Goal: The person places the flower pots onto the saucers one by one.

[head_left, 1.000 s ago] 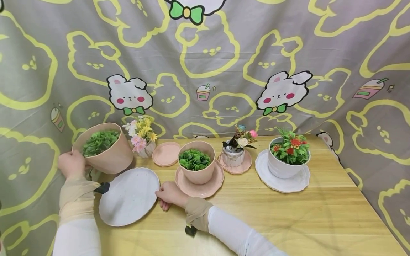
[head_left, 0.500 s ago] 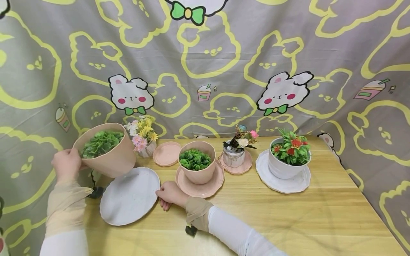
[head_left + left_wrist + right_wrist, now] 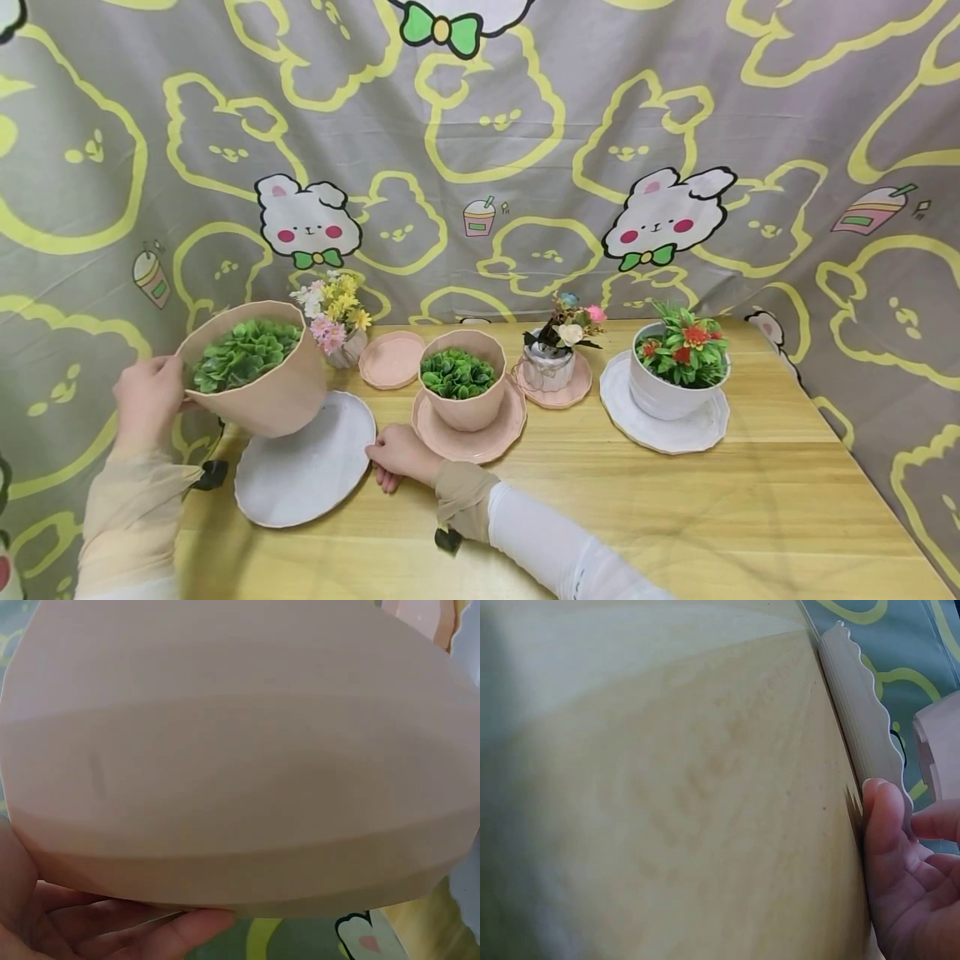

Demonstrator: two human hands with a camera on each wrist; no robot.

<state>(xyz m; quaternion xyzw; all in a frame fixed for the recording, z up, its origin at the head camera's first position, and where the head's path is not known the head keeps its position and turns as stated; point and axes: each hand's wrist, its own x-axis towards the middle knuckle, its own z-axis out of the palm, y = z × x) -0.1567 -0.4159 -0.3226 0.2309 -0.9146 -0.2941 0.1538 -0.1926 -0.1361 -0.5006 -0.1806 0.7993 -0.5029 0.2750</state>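
Note:
My left hand [image 3: 150, 400] grips the rim of a large pink flower pot [image 3: 266, 396] filled with green leaves [image 3: 246, 354]. The pot is tilted and overlaps the back left edge of a white scalloped plate [image 3: 307, 467] in the head view. Its pink wall [image 3: 240, 772] fills most of the left wrist view, with my fingers [image 3: 142, 926] along its edge. My right hand [image 3: 401, 457] pinches the plate's right rim. In the right wrist view, thumb and finger meet at the wavy rim of that plate [image 3: 862, 712].
A smaller pink pot [image 3: 465, 400] stands on a pink saucer [image 3: 468, 447]. Behind are a bare pink saucer [image 3: 392, 360], a small flower vase [image 3: 345, 350] and another vase [image 3: 547, 367] on a saucer. At right a white pot [image 3: 667, 392] stands on a white plate [image 3: 701, 435].
The pink pot in my left hand has come forward and slightly right, over the white plate's back left edge. My left forearm has swung left. My right hand has stayed at the plate's rim.

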